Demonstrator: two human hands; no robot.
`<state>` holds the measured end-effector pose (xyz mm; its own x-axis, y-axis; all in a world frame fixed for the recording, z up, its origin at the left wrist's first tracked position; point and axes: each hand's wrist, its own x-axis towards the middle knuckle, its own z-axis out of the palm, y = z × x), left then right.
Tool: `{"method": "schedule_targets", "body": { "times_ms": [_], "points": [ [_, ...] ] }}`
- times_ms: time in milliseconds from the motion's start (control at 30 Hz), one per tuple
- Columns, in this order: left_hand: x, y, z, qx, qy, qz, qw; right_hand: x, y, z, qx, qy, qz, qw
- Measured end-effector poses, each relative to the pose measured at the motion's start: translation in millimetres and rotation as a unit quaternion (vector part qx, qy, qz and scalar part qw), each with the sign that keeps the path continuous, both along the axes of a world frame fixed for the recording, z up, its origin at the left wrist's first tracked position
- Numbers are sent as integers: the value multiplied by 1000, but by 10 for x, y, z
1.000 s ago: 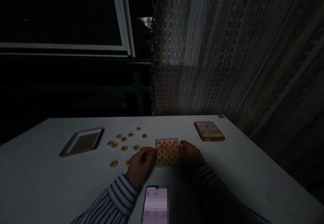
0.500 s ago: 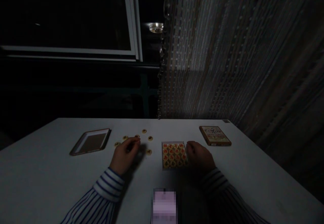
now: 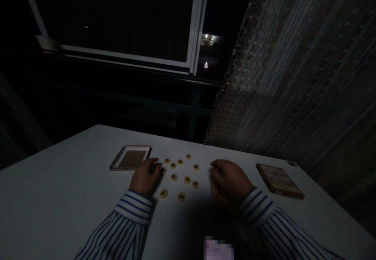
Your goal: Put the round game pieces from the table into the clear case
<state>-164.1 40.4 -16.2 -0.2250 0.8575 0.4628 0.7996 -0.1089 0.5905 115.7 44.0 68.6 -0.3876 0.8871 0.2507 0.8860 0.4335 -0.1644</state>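
In the head view the left hand (image 3: pixel 146 177) lay beside the shallow tray (image 3: pixel 131 158). Its fingertips were drawn together at the nearest of the round pieces (image 3: pixel 174 177) scattered on the worktop (image 3: pixel 58 197) — whether it pinched one, the dark hid. The right hand (image 3: pixel 230 177) rested curled, palm down; its grip could not be told. It seemed best to take one piece by the rim and lift it straight.

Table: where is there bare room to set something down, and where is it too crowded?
The widest bare patch of the table lies left of the tray and the left hand. A narrower one lies between the right hand and the box. Between the two hands it is crowded with round pieces.
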Motion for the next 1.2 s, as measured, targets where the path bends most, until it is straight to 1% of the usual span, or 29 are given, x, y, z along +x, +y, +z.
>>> {"method": "schedule_targets", "body": {
  "times_ms": [133,233,333,433,533,600,733,933,1200],
  "points": [
    [-2,41,-74,10,13,3,1000,-375,180,47,-7,-43,48,998],
    [-4,68,-131,12,15,-4,1000,-627,297,24,-18,-75,78,994],
    [-9,88,-181,9,5,-9,1000,-848,403,-58,-36,-75,96,992],
    [-8,95,-206,10,-3,-6,1000,-1033,505,-176,-48,-77,108,990],
    [-2,94,-207,11,-14,-14,1000,-1178,594,-292,-55,-74,143,985],
    [1,92,-203,9,-22,-20,1000,-1258,642,-353,-50,-66,155,984],
    [7,87,-200,13,-25,-21,999,-1387,703,-423,-49,-70,154,984],
    [16,77,-190,15,-20,-14,1000,-1492,702,-424,-41,-92,142,985],
    [20,84,-182,18,-30,-12,999,-1528,702,-451,-38,-98,132,986]
  ]
}}
